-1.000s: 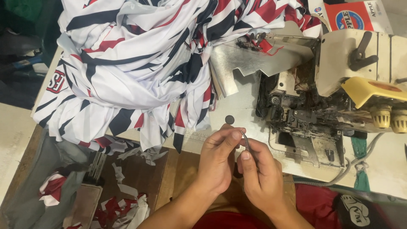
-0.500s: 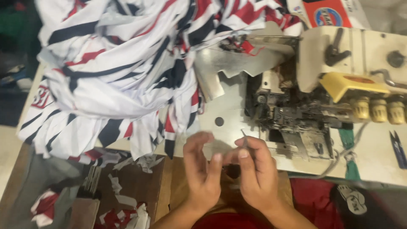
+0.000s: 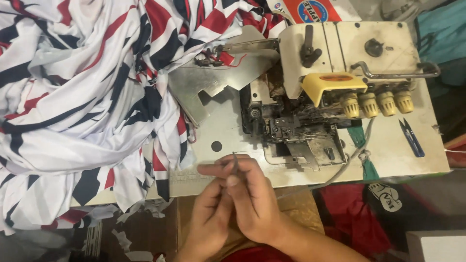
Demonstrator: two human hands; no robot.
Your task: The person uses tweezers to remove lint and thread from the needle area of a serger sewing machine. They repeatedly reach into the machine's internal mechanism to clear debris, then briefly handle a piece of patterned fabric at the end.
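Nearest the camera, both hands meet just in front of the sewing machine point(image 3: 310, 121), over the front edge of its white table point(image 3: 417, 162). The right hand point(image 3: 252, 204) is curled, thumb and forefinger pinched on a thin dark metal tool point(image 3: 235, 164), probably tweezers, whose tip points up toward the machine. The left hand point(image 3: 211, 213) lies against the right one, its fingers closed in beside the same tool; whether it truly grips it cannot be told, since the right hand covers the contact. Below the hands show tan cloth and something red at the bottom edge. Left of the hands, below the table's front edge, fabric scraps point(image 3: 141, 213) in white lie on dark ground. Just beyond the hands, the machine's dark, oily open workings sit behind a small round hole point(image 3: 216, 146) in the bed plate. To the machine's right front, a blue thread snip point(image 3: 411, 137) lies flat on the table. On the machine's right side, four cream tension knobs point(image 3: 376, 103) stand in a row under a yellow cover point(image 3: 335, 83). Left of the machine, a heap of white, navy and red fabric point(image 3: 82, 97) spreads wide and hangs over the table's front. Behind the machine, a box point(image 3: 315, 9) shows at the top edge.
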